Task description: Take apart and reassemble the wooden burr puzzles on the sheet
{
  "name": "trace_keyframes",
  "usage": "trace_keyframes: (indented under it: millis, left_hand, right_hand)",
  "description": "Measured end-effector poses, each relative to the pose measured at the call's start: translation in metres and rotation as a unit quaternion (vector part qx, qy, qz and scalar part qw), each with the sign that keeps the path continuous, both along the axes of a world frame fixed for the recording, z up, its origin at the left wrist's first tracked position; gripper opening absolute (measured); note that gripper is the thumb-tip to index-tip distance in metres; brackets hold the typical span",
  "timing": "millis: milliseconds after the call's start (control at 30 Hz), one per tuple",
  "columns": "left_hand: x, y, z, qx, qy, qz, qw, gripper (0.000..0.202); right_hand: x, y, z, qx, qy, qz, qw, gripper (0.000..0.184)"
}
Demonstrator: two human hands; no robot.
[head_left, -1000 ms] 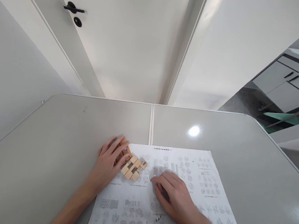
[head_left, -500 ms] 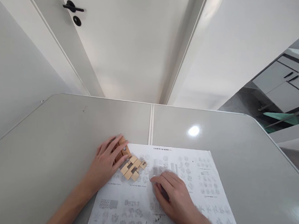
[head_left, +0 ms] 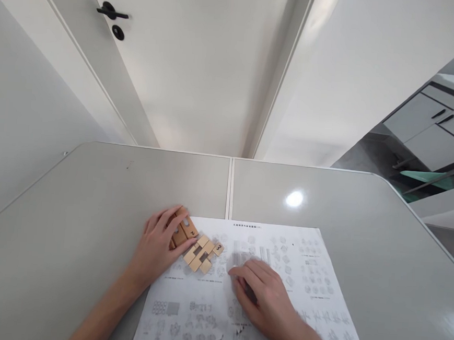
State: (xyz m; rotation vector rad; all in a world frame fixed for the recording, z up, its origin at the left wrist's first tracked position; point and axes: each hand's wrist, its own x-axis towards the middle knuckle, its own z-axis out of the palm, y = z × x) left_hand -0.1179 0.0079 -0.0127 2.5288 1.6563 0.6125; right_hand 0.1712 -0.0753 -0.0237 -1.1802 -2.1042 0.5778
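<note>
Several notched wooden puzzle pieces lie at the top left corner of a printed instruction sheet. My left hand curls its fingers round a darker wooden block marked with a 2. Just right of it lies a paler cluster of pieces, one marked 3. My right hand rests palm down on the middle of the sheet, fingers loosely bent, holding nothing.
The grey table has a seam running down its middle and rounded far corners. Behind it stands a white door with a black handle. Grey cabinets show at the far right.
My left hand has drawn back slightly to the left with the darker block, uncovering its top and the 2 on it. My right hand has stayed put.
</note>
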Motion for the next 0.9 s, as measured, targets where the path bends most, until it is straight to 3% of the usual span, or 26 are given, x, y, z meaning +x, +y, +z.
trace_keyframes:
  millis: [233, 533, 900]
  left_hand:
    - [-0.001, -0.001, 0.0, 0.06, -0.005, -0.008, 0.998, 0.062]
    - [-0.003, -0.003, -0.002, 0.063, 0.011, 0.013, 0.998, 0.065]
    - [0.004, -0.006, 0.012, 0.103, -0.001, 0.017, 0.994, 0.06]
  right_hand:
    - [0.0, 0.0, 0.005, 0.013, -0.005, 0.0, 1.0, 0.018]
    - [0.001, -0.001, 0.0, 0.003, -0.002, 0.001, 1.0, 0.018]
    - [0.002, -0.002, 0.001, -0.007, -0.004, 0.006, 1.0, 0.016]
